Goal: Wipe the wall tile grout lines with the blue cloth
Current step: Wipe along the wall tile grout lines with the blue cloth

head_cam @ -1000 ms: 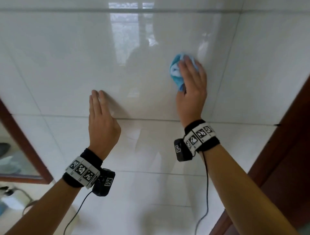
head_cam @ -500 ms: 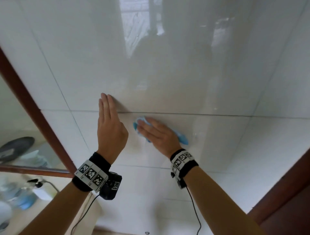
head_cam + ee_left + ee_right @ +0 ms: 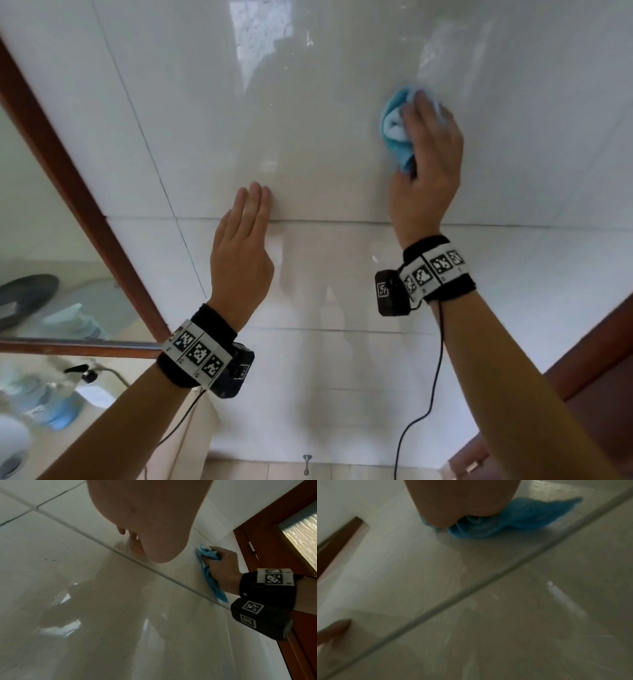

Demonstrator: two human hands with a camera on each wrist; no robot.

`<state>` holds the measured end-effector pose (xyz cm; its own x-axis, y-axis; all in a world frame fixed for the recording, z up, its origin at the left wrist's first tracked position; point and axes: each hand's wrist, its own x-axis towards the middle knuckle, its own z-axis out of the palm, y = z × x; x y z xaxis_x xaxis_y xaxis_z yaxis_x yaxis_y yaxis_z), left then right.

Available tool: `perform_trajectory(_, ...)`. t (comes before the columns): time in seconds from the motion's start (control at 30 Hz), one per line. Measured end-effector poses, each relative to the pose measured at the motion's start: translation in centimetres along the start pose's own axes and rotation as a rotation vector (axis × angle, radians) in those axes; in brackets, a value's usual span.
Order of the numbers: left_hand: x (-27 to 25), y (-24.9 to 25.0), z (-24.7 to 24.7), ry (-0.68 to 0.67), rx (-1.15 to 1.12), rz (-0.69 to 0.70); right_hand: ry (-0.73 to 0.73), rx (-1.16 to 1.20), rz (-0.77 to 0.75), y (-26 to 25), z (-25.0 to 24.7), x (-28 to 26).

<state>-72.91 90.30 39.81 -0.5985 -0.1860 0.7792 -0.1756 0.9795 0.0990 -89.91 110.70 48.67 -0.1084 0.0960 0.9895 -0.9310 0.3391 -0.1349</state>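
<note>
My right hand (image 3: 428,154) grips the bunched blue cloth (image 3: 397,126) and presses it against the glossy white tile, well above the horizontal grout line (image 3: 325,221). In the left wrist view its fingers (image 3: 211,559) curl round the cloth (image 3: 211,578), whose tail hangs down to the grout line (image 3: 120,553). The right wrist view shows the cloth (image 3: 513,519) squashed under the heel of the hand. My left hand (image 3: 243,240) lies flat on the wall with straight fingers, fingertips just above the same grout line, holding nothing.
A brown wooden frame (image 3: 68,178) with glass runs diagonally down the left. A brown door frame (image 3: 599,359) closes the right side; its frosted pane (image 3: 302,534) shows in the left wrist view. A vertical grout line (image 3: 154,161) lies left of my left hand.
Half a second ago my right hand held the cloth on the horizontal grout line beside my left hand; it has since swept up and right onto the tile face. The left hand stayed put.
</note>
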Motion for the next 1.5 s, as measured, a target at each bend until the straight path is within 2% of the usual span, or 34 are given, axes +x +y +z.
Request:
perform_trajectory(0.07,-0.1,-0.2,0.0,-0.012,0.001,0.009,-0.029,-0.018,0.009,-0.6,0.8,-2.1)
perform_trajectory(0.13,-0.2,-0.5,0.0,-0.019,-0.002,0.021,-0.124,0.002,-0.022,-1.8,1.5,-5.0)
perform_trajectory(0.2,-0.1,-0.8,-0.2,-0.025,-0.022,0.037,-0.279,0.075,-0.071,-2.9,2.0,-8.3)
perform_trajectory(0.3,-0.4,-1.2,-0.8,-0.052,-0.078,0.048,-0.606,0.122,-0.231,-4.3,2.4,-13.0)
perform_trajectory(0.37,-1.0,-1.5,-1.4,-0.084,-0.138,0.031,-0.696,0.086,-0.248,-5.2,2.1,-15.0)
perform_trajectory(0.43,-2.3,-1.7,-2.3,-0.107,-0.212,-0.014,-0.660,0.085,-0.083,-6.9,1.5,-15.8)
perform_trajectory(0.47,-3.1,-1.7,-2.7,-0.121,-0.257,-0.044,-0.621,0.101,0.062,-8.0,1.2,-15.8)
perform_trajectory(0.57,-6.5,-2.2,-3.6,-0.209,-0.403,-0.141,-0.541,0.305,0.672,-11.6,0.0,-15.1)
perform_trajectory(0.63,-9.0,-2.7,-4.0,-0.300,-0.515,-0.213,-0.536,0.405,0.928,-13.6,-0.8,-14.5)
perform_trajectory(0.77,-14.2,-2.8,-5.8,-0.515,-0.732,-0.503,-0.639,0.517,1.091,-17.0,-2.3,-15.3)
perform_trajectory(0.87,-17.8,-2.7,-8.1,-0.700,-0.871,-0.788,-0.626,0.623,1.149,-20.6,-3.0,-16.3)
perform_trajectory(0.93,-19.7,-2.3,-10.1,-0.748,-1.034,-1.001,-0.583,0.731,1.212,-23.1,-3.5,-17.1)
perform_trajectory(1.03,-22.3,-1.4,-13.1,-0.676,-1.220,-1.251,-0.566,0.883,1.339,-26.5,-3.9,-18.7)
perform_trajectory(1.13,-24.9,-1.4,-16.3,-0.471,-1.284,-1.394,-0.672,0.972,1.401,-28.7,-3.9,-20.2)
perform_trajectory(1.33,-29.4,-2.8,-24.4,0.039,-1.133,-1.563,-0.933,1.165,1.220,-33.4,-4.0,-21.7)
perform_trajectory(1.4,-30.8,-3.1,-27.5,0.128,-1.098,-1.576,-1.033,1.235,1.128,-35.8,-4.2,-22.2)
perform_trajectory(1.5,-32.3,-2.8,-32.1,0.216,-1.013,-1.577,-1.116,1.353,1.088,-40.2,-4.4,-22.8)
